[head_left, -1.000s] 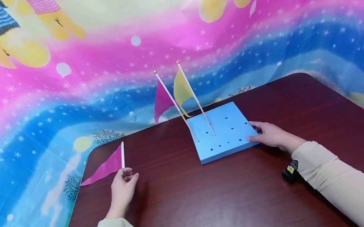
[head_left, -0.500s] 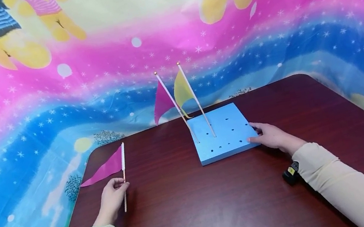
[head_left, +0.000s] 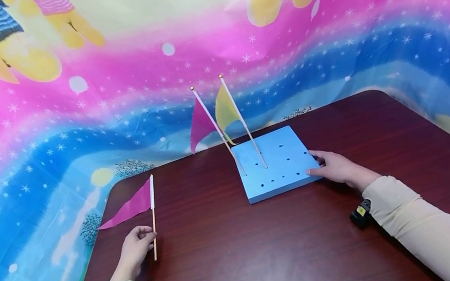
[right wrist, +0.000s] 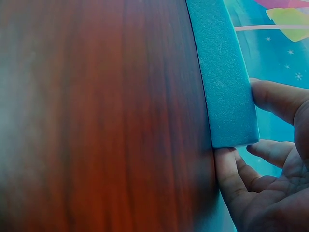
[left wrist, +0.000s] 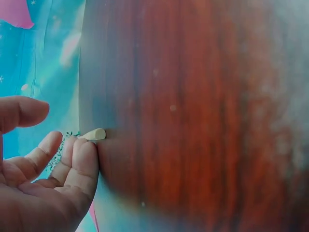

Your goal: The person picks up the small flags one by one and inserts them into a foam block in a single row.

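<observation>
A pink triangular pennant flag point(head_left: 135, 206) with a wooden stick lies at the table's left side in the head view. My left hand point(head_left: 135, 249) is at the lower part of that stick, its thumb and fingers apart. In the left wrist view the stick's end point(left wrist: 98, 134) shows just past the fingertips. My right hand point(head_left: 336, 168) holds the near right corner of a light blue foam block point(head_left: 275, 171), thumb at the top edge and fingers against the side. Several holes dot the block. A pink flag point(head_left: 202, 125) and a yellow flag point(head_left: 226, 110) stand tilted in it.
The dark reddish-brown table point(head_left: 236, 254) has rounded far corners. Close behind it hangs a colourful backdrop cloth point(head_left: 141, 75) with snowflakes, and the upright flags overlap it in the head view. The block sits right of centre toward the table's far edge.
My left hand has moved down and left along the lying flag, from its white sleeve to the lower wooden stick, and its thumb has come off. Flags, block and right hand stay put.
</observation>
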The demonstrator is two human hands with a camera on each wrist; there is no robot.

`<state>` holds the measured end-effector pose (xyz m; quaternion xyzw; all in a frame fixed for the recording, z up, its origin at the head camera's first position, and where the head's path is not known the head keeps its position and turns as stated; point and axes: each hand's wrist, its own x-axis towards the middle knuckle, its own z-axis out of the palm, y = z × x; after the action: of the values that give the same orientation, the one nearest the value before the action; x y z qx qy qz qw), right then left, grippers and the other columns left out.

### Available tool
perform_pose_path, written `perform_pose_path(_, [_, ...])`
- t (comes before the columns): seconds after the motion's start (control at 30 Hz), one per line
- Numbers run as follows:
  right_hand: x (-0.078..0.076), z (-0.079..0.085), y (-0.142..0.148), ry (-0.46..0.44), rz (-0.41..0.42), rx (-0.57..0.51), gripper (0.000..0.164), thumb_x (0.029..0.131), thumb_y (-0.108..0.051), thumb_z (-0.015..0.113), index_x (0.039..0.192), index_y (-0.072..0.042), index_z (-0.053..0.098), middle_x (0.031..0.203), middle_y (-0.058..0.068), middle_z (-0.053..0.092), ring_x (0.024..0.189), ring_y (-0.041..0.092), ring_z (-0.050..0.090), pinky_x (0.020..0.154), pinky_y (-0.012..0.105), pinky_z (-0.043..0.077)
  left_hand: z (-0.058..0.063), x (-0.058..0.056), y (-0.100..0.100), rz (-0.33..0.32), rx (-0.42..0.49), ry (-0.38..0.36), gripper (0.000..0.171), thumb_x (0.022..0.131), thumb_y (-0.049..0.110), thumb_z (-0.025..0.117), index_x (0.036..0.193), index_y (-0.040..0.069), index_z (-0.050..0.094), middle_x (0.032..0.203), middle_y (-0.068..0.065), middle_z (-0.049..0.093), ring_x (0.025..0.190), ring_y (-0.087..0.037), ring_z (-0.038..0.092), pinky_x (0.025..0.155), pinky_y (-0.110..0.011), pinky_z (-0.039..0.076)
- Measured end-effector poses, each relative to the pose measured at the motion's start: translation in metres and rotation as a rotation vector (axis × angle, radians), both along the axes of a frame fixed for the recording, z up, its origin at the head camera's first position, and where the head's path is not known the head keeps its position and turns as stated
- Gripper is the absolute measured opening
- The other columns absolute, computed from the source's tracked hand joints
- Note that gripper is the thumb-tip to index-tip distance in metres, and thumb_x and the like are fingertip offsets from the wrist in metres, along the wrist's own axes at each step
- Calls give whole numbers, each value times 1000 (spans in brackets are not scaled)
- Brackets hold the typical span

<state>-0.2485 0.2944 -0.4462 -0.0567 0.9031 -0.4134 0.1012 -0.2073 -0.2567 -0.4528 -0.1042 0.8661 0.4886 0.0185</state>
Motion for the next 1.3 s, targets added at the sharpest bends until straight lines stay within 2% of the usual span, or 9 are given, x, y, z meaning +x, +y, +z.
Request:
perform_pose_path(0.27, [-3, 0, 2, 4, -1, -9, 79, 102, -28, 66, 159, 7, 23, 145, 37, 41, 129, 50, 43, 107, 62, 41, -3, 5, 3, 19, -53, 7, 29, 92, -1, 66, 115, -15, 52, 100, -22, 65, 79, -15, 62, 66, -20, 52])
perform_pose_path(0.53, [0, -1, 2, 9, -1, -3, 79, 102, -28, 66, 158, 9, 24, 141, 36, 44, 124, 48, 46, 104, 61, 43, -4, 8, 6, 28, -200, 15, 33, 87, 4, 76, 108, -9, 54, 94, -17, 61, 86, -29, 58, 64, -28, 49])
perform_pose_path(0.8, [1, 0, 2, 13, 1, -9, 79, 102, -27, 66, 158, 9, 24, 143, 37, 43, 126, 49, 45, 105, 61, 42, -4, 3, 6, 10, -313, 51, 31, 81, 0, 76, 101, -9, 55, 88, -18, 63, 79, -30, 60, 62, -31, 49])
perform_pose_path(1.17, [0, 0, 3, 3, -4, -12, 80, 102, -28, 66, 159, 8, 23, 144, 37, 42, 128, 49, 45, 106, 62, 41, 3, 1, 8, 11, -310, 23, 27, 83, -4, 69, 106, -11, 57, 89, -19, 65, 83, -31, 61, 65, -32, 49])
perform_pose_path(1.3, [1, -2, 2, 11, 0, -12, 79, 102, -28, 66, 159, 8, 24, 143, 37, 42, 127, 49, 45, 105, 61, 42, 4, 2, 7, 0, -316, 12, 36, 83, -4, 64, 116, -16, 57, 90, -21, 68, 81, -30, 64, 67, -36, 53])
